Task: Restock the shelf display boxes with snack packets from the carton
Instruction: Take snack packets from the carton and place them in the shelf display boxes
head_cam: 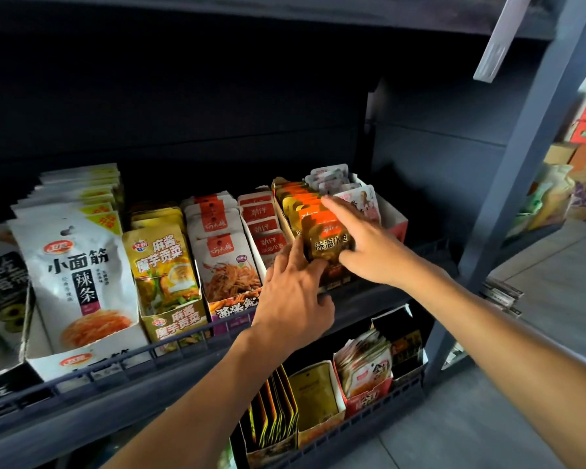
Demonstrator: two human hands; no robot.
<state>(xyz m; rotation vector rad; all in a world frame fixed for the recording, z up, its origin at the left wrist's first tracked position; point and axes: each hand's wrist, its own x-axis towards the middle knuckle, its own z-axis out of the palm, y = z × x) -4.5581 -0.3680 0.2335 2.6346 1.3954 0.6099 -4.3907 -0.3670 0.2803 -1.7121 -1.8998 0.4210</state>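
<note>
Right of centre, the left hand [293,296] and right hand [369,242] pinch a glossy gold-and-orange snack packet [327,240] at its box's front, apparently seating it; next, press it upright.

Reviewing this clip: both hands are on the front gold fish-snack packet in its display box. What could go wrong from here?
1. The gold packet is gripped by the left hand and right hand at the front of a tightly packed row; forcing it in may crease it or buckle the packets behind.
2. The right index finger reaches beside the white packets next door, so they may get knocked askew.
3. The box sits near the shelf's wire rail; a slipped packet might drop over it.
</note>
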